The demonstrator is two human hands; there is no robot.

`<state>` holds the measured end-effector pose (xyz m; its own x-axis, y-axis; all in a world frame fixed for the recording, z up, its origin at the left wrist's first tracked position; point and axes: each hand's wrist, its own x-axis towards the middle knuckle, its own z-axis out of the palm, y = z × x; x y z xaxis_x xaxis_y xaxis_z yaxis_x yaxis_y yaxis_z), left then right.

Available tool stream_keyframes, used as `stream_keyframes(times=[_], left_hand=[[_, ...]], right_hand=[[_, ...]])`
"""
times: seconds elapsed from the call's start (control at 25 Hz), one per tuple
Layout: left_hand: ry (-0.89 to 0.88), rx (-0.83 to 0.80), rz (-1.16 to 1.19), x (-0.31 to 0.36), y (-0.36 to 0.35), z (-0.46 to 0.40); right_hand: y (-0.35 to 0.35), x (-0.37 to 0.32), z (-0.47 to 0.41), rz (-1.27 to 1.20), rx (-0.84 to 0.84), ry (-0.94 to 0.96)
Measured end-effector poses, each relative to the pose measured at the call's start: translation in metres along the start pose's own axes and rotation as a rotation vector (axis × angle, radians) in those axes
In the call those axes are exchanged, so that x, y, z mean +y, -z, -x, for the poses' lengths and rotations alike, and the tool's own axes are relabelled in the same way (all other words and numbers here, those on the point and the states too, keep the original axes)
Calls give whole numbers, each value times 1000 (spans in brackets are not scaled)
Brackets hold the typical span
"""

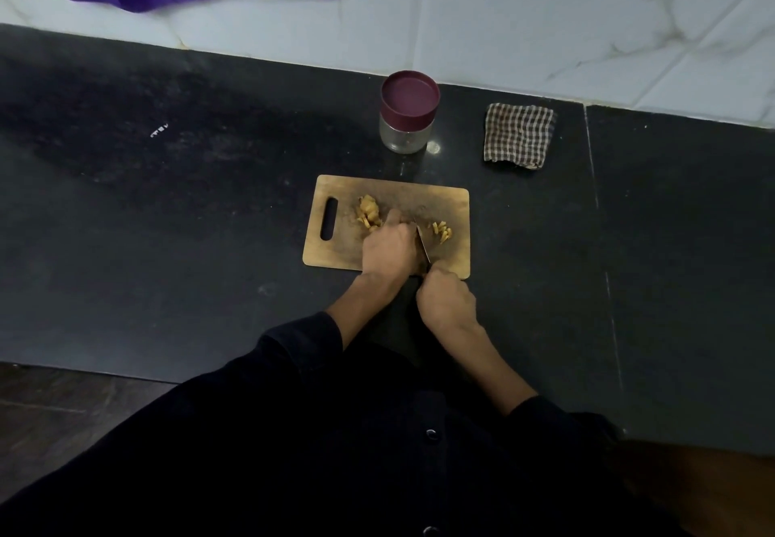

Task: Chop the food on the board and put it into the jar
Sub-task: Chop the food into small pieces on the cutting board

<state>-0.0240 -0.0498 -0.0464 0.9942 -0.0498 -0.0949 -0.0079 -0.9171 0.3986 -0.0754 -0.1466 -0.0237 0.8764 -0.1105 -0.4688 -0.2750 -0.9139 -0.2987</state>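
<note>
Right, mid-chop: my left hand [385,248] pins the ginger [370,211] centre-frame on the board [331,260], right hand [446,299] grips the knife [423,247]. Lidded jar [409,113] sits straight above, nearer my right.

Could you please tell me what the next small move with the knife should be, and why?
Probably another slice. The right hand holds the knife beside the left hand, which steadies the uncut food; only a few cut pieces lie on the board, and the jar is lidded.
</note>
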Motion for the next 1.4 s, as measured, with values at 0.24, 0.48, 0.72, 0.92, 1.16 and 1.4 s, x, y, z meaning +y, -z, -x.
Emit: stream_keyframes(times=[0.24,0.48,0.72,0.92,1.16,1.4], left_hand=[[91,28,175,-6,-5,-2],[96,60,232,-5,-3,0],[104,63,243,-7,-5,-1],[101,65,235,-8,-4,-1],[106,67,254,-8,-5,-2],[102,62,240,-9,-5,-3]], right_hand=[[-3,25,-8,-689,-166,-172],[-1,21,-6,-358,-20,7],[-2,15,-6,-190,13,76],[-1,14,-7,-148,10,80],[0,8,-8,-97,-34,53],[-4,10,-4,-246,-45,2]])
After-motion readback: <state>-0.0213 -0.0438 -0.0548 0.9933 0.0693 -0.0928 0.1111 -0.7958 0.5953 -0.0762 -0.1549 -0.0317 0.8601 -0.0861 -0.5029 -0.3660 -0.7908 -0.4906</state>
